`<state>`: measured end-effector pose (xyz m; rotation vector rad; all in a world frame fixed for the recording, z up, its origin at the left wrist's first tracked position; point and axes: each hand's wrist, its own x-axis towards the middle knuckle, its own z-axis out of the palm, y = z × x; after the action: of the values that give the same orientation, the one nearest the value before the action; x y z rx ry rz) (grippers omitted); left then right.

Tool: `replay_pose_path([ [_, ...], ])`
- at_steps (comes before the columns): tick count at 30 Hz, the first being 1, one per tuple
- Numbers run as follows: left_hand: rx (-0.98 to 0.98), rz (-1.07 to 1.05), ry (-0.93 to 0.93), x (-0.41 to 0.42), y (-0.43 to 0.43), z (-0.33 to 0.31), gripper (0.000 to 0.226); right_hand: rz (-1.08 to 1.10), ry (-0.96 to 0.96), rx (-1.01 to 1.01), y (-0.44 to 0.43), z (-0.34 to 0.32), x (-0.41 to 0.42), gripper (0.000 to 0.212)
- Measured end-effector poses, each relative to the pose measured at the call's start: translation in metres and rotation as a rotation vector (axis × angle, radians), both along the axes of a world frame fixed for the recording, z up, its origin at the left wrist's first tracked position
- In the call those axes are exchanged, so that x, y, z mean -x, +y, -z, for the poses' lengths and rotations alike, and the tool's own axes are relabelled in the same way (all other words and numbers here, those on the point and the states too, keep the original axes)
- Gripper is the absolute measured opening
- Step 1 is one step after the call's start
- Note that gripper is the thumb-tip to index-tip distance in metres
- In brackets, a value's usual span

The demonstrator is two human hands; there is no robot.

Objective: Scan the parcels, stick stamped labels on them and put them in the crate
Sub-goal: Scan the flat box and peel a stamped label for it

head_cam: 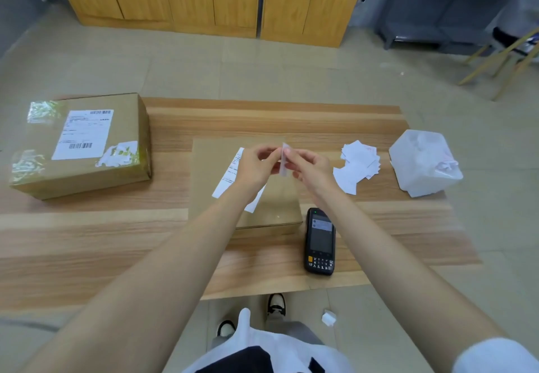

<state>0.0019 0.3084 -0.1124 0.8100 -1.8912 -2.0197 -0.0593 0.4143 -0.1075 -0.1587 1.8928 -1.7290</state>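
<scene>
The scanner [320, 241] lies nearest on the table [116, 241], just beside a flat parcel [271, 203]. Above it, the left hand [256, 165] and right hand [309, 168] pinch one small label [284, 159] (seen edge-on). Farther left sits a bigger taped parcel [84, 145].

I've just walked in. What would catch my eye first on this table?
The left hand and right hand meet mid-table, pinching a small white label above a flat brown parcel. A bigger taped box sits at the far left, and a black scanner lies just right of the parcel.
</scene>
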Motion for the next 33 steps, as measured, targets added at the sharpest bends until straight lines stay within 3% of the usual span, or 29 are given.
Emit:
replay_pose_path([
  [7,-0.143,0.087,0.019,0.008,0.014,-0.005,0.029,0.083,-0.041,0.009,0.017,-0.001,0.009,0.01],
  [14,-0.139,0.097,0.015,0.011,0.012,-0.005,0.03,0.05,-0.07,0.09,0.019,-0.001,0.01,0.007],
  [19,-0.128,0.07,0.025,0.012,0.01,-0.006,0.025,-0.022,-0.096,0.15,0.016,0.0,0.011,0.015],
  [33,-0.193,0.031,0.046,0.02,0.005,-0.004,0.014,-0.024,-0.144,0.207,0.011,-0.001,0.021,0.009],
])
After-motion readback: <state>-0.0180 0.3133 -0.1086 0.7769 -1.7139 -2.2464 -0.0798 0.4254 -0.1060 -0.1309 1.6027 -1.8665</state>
